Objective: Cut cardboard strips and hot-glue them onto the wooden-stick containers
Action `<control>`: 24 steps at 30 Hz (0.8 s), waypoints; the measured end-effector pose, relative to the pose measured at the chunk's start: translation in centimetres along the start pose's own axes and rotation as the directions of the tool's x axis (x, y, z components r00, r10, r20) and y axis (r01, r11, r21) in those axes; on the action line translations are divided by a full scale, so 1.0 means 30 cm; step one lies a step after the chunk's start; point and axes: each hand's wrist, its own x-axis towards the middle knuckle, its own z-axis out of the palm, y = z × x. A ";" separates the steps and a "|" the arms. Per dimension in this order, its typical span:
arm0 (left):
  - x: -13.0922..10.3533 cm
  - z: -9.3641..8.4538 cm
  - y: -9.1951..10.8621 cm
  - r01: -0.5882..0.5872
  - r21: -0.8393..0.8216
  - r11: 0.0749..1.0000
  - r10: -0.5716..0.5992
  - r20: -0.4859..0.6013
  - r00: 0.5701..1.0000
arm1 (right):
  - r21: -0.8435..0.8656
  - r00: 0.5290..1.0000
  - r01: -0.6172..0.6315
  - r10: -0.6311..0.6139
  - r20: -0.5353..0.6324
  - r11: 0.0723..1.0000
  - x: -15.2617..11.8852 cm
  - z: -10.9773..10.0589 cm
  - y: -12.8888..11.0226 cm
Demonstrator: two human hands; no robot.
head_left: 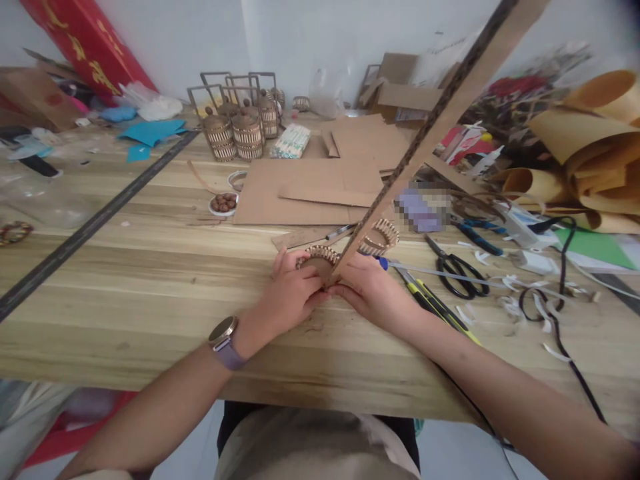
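My left hand, with a watch on the wrist, is closed around a small round ring with a striped brown-and-cream wall, resting on the table. A long, narrow cardboard strip is pinched in my right hand; its lower end meets the ring's near right side and the rest slants up to the right. Both hands' fingertips come close together there, and they partly hide the ring. Just behind my right hand stands a second striped ring, partly covered by the strip.
Black scissors, a yellow-black utility knife, blue-handled pliers and a black cord lie at right. Cardboard sheets and a bowl of brown balls lie ahead. Several striped lidded containers with tall handles stand behind.
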 end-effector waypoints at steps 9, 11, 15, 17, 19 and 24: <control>-0.001 0.005 0.004 0.007 0.013 1.000 -0.007 -0.003 1.000 | -0.012 1.000 0.007 -0.008 -0.009 1.000 0.001 0.012 0.009; -0.001 0.006 0.006 0.003 0.012 1.000 -0.002 -0.005 1.000 | -0.023 1.000 0.005 -0.005 -0.009 1.000 0.001 0.012 0.009; 0.001 0.003 0.008 0.002 0.012 1.000 -0.002 0.011 1.000 | -0.037 1.000 0.007 -0.008 -0.007 0.999 -0.004 0.012 0.010; 0.003 -0.005 0.007 0.000 0.013 1.000 0.000 0.033 0.999 | -0.034 1.000 0.010 -0.010 -0.007 0.999 -0.007 0.010 0.011; 0.006 -0.017 0.001 -0.006 0.018 1.000 0.005 0.048 0.999 | -0.026 1.000 0.011 -0.011 -0.006 1.000 -0.009 0.007 0.012; 0.008 -0.052 -0.030 -0.048 -0.032 0.998 0.049 0.036 0.998 | -0.014 1.000 0.008 -0.008 -0.004 1.000 -0.009 0.002 0.013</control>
